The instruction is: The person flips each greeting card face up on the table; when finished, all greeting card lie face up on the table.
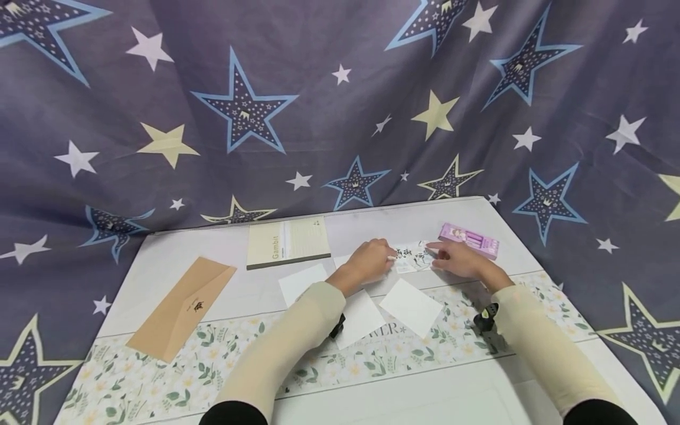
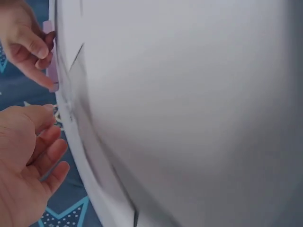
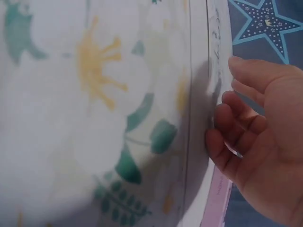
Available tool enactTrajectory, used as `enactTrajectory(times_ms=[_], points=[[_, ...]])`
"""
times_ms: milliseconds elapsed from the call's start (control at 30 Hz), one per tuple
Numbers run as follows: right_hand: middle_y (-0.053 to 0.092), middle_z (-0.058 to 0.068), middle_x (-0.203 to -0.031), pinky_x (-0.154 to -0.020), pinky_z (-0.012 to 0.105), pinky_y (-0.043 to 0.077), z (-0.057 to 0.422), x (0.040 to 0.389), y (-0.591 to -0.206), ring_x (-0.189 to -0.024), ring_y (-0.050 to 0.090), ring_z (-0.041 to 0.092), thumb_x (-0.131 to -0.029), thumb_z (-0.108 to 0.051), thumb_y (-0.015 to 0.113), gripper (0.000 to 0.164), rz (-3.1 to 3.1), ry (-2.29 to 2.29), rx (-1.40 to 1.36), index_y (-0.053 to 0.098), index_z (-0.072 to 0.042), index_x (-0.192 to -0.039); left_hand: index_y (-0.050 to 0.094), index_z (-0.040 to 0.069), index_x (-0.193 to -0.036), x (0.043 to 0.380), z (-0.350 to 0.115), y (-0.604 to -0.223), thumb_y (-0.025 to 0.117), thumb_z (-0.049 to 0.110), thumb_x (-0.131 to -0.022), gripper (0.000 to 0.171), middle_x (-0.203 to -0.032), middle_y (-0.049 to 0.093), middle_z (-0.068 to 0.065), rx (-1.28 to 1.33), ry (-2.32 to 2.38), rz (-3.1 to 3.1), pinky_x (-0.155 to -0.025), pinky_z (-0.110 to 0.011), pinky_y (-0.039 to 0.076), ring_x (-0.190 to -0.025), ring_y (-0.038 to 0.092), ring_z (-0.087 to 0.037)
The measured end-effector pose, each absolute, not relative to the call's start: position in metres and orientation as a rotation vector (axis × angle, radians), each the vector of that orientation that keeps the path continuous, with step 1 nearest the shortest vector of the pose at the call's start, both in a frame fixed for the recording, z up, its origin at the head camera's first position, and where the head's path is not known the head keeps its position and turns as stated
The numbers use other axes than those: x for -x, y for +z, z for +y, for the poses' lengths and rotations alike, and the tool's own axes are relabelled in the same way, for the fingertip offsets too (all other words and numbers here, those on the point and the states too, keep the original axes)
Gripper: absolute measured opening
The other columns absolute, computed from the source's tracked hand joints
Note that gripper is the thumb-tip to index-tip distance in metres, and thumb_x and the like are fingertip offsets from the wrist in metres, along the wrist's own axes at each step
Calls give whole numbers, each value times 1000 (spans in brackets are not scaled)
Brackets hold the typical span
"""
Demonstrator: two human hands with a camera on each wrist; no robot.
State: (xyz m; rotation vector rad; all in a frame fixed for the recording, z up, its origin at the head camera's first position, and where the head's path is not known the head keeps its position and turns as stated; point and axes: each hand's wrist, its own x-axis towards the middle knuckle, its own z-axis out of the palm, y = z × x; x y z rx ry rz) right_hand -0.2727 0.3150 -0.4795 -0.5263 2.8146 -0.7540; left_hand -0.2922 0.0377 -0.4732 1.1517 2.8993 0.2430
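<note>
A white card with black handwriting (image 1: 413,258) lies on the table between the two hands. My left hand (image 1: 370,260) is at the card's left edge, fingertips close to it. In the left wrist view the fingers of the left hand (image 2: 28,156) are loosely bent, with nothing visible between them. At the card's right edge is my right hand (image 1: 461,260), thumb and forefinger reaching to it. The right wrist view shows the right hand (image 3: 265,118) with relaxed fingers beside the card; whether they touch it is unclear.
Blank white cards (image 1: 411,307) lie in front of the hands, one partly under the left arm. Behind the right hand is a purple box (image 1: 470,240). A cream Gambit pad (image 1: 288,241) and a brown envelope (image 1: 183,307) are to the left. A star-patterned curtain (image 1: 340,118) hangs behind the table.
</note>
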Motion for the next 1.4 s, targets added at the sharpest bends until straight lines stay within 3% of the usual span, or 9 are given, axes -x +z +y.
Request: enactTrajectory(times_ms=[200, 467, 967, 1400], points=[[68, 4, -91, -71, 28, 50, 310, 263, -469, -78, 58, 10, -95, -11, 68, 50, 2840, -757, 663, 55, 4, -141, 70, 19, -131, 284, 26, -460, 64, 28, -101, 32, -126, 70, -3, -1169, 276, 2870, -107, -34, 50, -119, 65, -20], [66, 3, -96, -62, 25, 49, 304, 236, -464, -70, 54, 6, -97, -15, 68, 52, 2765, -782, 665, 54, 2, -144, 72, 19, -127, 257, 17, -466, 68, 31, -98, 31, -122, 72, -3, -1350, 182, 2796, -99, -31, 55, -112, 68, -19], [62, -6, -91, -68, 23, 46, 297, 198, -470, -75, 50, 1, -95, -17, 72, 49, 2749, -730, 716, 60, -1, -139, 70, 24, -131, 233, 9, -475, 75, 39, -91, 42, -125, 70, 1, -1357, 144, 2735, -97, -28, 54, -114, 67, -14], [57, -7, -86, -65, 21, 40, 294, 183, -479, -73, 45, 2, -93, -19, 75, 45, 2776, -718, 693, 66, -1, -133, 74, 28, -124, 232, 12, -483, 74, 40, -87, 39, -126, 68, 2, -1334, 115, 2770, -89, -29, 56, -112, 64, -15]])
